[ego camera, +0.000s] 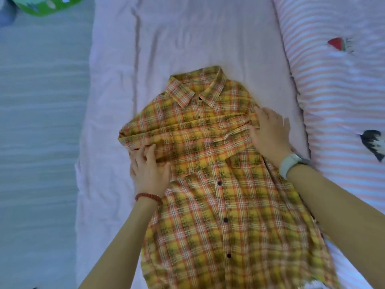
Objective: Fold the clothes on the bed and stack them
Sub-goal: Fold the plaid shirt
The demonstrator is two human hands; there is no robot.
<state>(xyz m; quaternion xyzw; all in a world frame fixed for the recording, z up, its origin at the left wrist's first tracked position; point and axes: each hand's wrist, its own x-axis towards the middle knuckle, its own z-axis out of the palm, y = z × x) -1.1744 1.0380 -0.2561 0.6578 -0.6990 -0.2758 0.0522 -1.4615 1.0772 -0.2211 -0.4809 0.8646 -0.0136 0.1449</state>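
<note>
A yellow and orange plaid shirt (218, 205) lies face up on the pink bed sheet (187, 38), collar pointing away from me, buttons down the front. Its sleeves are folded across the chest in a band. My left hand (149, 170) rests at the shirt's left edge, its fingers touching the folded sleeve end. My right hand (270, 132) lies flat on the right edge, fingers spread, pressing the fold at the shoulder. A red bead bracelet is on my left wrist and a pale watch on my right.
A pink-and-white striped quilt (343, 101) with strawberry and dark animal prints lies along the right side of the bed. The floor (41, 142) runs along the left. A green object (48, 5) sits at the top left.
</note>
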